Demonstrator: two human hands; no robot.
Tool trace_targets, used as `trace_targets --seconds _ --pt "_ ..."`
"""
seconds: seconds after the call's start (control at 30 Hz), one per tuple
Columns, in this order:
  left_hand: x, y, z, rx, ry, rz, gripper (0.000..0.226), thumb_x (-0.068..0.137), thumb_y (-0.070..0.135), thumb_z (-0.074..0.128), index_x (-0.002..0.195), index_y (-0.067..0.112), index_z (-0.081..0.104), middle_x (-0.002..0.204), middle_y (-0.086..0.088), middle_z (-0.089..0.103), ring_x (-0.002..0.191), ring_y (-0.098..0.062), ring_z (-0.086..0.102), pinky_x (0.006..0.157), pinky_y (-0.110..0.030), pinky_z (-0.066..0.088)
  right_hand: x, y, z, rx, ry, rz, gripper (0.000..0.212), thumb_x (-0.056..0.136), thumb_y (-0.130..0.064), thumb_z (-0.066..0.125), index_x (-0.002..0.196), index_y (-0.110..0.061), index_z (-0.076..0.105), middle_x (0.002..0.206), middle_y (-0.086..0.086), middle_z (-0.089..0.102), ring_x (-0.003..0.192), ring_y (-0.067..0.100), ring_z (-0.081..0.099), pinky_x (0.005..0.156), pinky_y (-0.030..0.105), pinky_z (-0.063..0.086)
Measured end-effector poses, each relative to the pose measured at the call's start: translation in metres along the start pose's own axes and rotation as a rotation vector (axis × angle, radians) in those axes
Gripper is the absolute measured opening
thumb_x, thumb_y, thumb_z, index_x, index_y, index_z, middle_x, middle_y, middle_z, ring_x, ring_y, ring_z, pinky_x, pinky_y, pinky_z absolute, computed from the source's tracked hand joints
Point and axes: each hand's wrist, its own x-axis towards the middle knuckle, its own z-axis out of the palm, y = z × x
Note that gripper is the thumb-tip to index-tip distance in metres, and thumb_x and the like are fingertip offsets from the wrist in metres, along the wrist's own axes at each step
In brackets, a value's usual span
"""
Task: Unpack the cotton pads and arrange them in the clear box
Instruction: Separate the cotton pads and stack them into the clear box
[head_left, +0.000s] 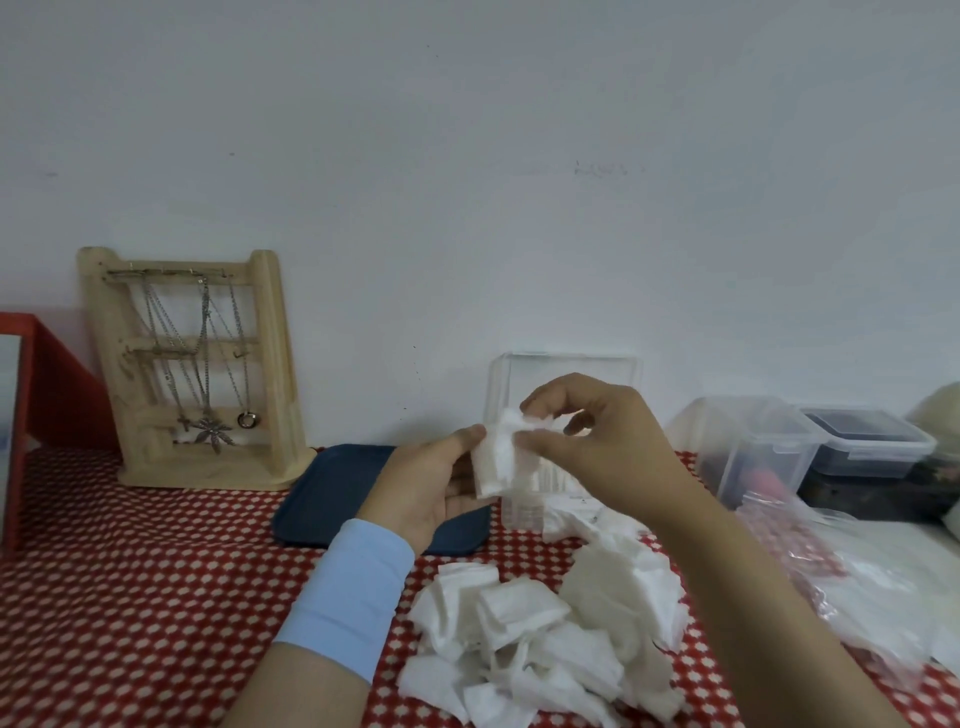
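The left hand (431, 483) grips a small stack of white square cotton pads (496, 462); the right hand (597, 441) pinches its top, seemingly one pad, with the clear plastic box (566, 374) just behind the fingers.

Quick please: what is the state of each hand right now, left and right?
Left hand: holds a small stack of cotton pads.
Right hand: pinches the top of the same stack.

Wooden jewellery stand (202, 374), blue tray (332, 493), lidded containers (810, 447).
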Motion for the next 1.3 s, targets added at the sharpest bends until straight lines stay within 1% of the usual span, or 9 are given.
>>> trace_targets --seconds 0.07,0.17,0.47,0.57,0.67,0.73,0.9,1.1,1.3 --pt "0.001 -0.001 0.000 0.026 0.012 0.028 0.028 0.095 0.025 0.070 0.110 0.002 0.073 0.096 -0.014 0.079 0.083 -0.024 0.078 0.065 -0.031 0.061 0.001 -0.004 -0.007 0.172 0.017 0.110 0.015 0.078 -0.013 0.086 0.080 -0.020 0.074 0.065 -0.012 0.066 0.054 0.005 0.055 0.057 0.016 0.045" --pt "-0.002 -0.001 0.002 0.049 -0.020 0.049 0.027 0.095 0.026 0.071 0.108 0.002 0.074 0.098 -0.015 0.079 0.086 -0.025 0.077 0.069 -0.033 0.061 -0.001 -0.009 -0.012 0.299 -0.070 0.196 0.018 0.079 -0.003 0.083 0.088 -0.015 0.074 0.068 -0.004 0.069 0.054 0.007 0.060 0.057 0.020 0.049" --pt "-0.008 0.001 0.009 0.119 -0.071 0.094 0.028 0.096 0.031 0.068 0.101 0.005 0.077 0.095 -0.013 0.079 0.086 -0.023 0.077 0.071 -0.034 0.062 0.000 -0.004 -0.003 0.066 -0.076 0.234 0.030 0.078 -0.010 0.086 0.101 -0.023 0.073 0.064 -0.008 0.068 0.052 0.003 0.062 0.054 0.011 0.045" --pt "-0.007 0.001 0.007 0.122 -0.005 0.114 0.026 0.096 0.028 0.069 0.100 0.004 0.077 0.095 -0.012 0.079 0.086 -0.023 0.077 0.069 -0.031 0.062 0.005 0.000 -0.011 0.088 0.069 0.214 0.020 0.080 -0.016 0.085 0.093 -0.029 0.075 0.071 -0.006 0.066 0.056 0.001 0.056 0.059 0.015 0.048" --pt "-0.004 0.000 0.004 0.127 0.043 0.125 0.021 0.095 0.025 0.070 0.097 0.005 0.076 0.096 -0.012 0.079 0.090 -0.024 0.077 0.069 -0.032 0.062 0.007 0.001 -0.028 0.162 0.274 0.195 0.020 0.083 -0.011 0.080 0.094 -0.027 0.074 0.086 0.012 0.069 0.067 0.024 0.069 0.071 0.034 0.062" --pt "-0.004 0.000 0.004 0.139 0.042 0.128 0.022 0.094 0.025 0.071 0.097 0.004 0.076 0.096 -0.012 0.079 0.089 -0.025 0.077 0.070 -0.034 0.062 0.004 -0.003 -0.033 0.232 0.225 0.181 0.024 0.085 -0.008 0.079 0.102 -0.023 0.072 0.090 0.015 0.068 0.066 0.031 0.069 0.067 0.038 0.063" --pt "-0.008 -0.001 0.008 0.192 -0.028 0.126 0.025 0.098 0.026 0.067 0.100 0.004 0.077 0.095 -0.014 0.079 0.090 -0.027 0.077 0.075 -0.037 0.063 0.000 -0.009 -0.009 0.229 -0.062 0.212 0.039 0.078 -0.008 0.086 0.109 -0.025 0.070 0.074 -0.001 0.067 0.046 0.016 0.055 0.046 0.023 0.044" --pt "-0.011 0.002 0.011 0.138 -0.074 0.099 0.028 0.099 0.029 0.065 0.104 0.004 0.077 0.099 -0.018 0.078 0.088 -0.027 0.077 0.067 -0.031 0.061 0.003 0.001 0.003 0.019 -0.046 0.233 0.042 0.072 -0.016 0.090 0.101 -0.037 0.068 0.079 -0.006 0.067 0.055 0.003 0.059 0.054 0.017 0.048" --pt "-0.011 0.000 0.010 0.119 -0.099 0.106 0.024 0.103 0.021 0.058 0.106 0.005 0.075 0.097 -0.015 0.079 0.087 -0.024 0.078 0.068 -0.031 0.062 0.004 0.005 0.003 0.065 -0.033 0.229 0.035 0.078 -0.013 0.085 0.102 -0.034 0.069 0.085 -0.001 0.066 0.053 0.005 0.057 0.052 0.018 0.047"
